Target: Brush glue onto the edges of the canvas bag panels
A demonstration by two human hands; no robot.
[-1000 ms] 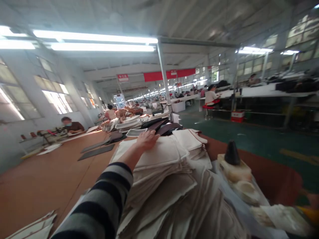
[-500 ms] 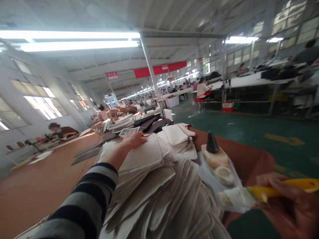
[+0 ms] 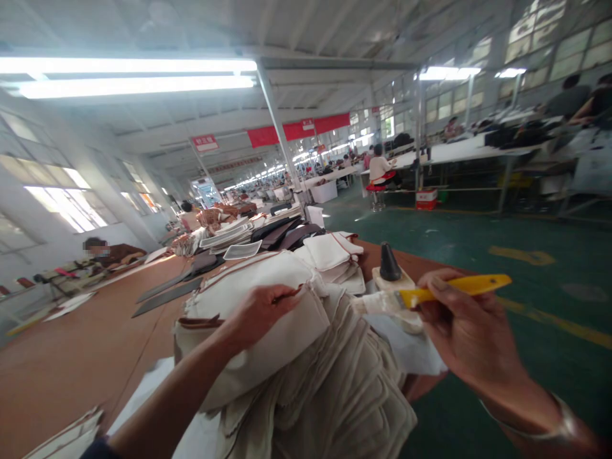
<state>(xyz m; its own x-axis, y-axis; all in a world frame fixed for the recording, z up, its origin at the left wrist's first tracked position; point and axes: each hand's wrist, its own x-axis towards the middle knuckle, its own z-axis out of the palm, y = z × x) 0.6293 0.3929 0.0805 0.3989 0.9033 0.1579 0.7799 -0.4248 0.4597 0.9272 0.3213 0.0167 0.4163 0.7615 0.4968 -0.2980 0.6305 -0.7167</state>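
A paintbrush with a yellow handle (image 3: 461,288) is gripped in my right hand (image 3: 461,319). Its whitish bristles hover by the right edge of a heap of cream panels (image 3: 335,376). My left hand (image 3: 261,315) is closed with bent fingers on the edge of a top cream panel (image 3: 291,338), which is lifted and curled at the front. Brown edging shows along parts of the panels. Just behind the brush, a pale block with a black cone (image 3: 391,262) stands beside a small pale container, partly hidden by the brush and my right hand.
More cream pieces (image 3: 329,252) and dark strips (image 3: 167,296) lie across the brown tabletop (image 3: 86,357). A seated person (image 3: 112,250) works at the far left. Green floor (image 3: 540,306) lies to the right, with long white tables (image 3: 459,153) and other people beyond.
My left hand has come nearer, and the upper panels now curl up at the front. My right hand has brought the brush up and left, from beside the heap to its edge.
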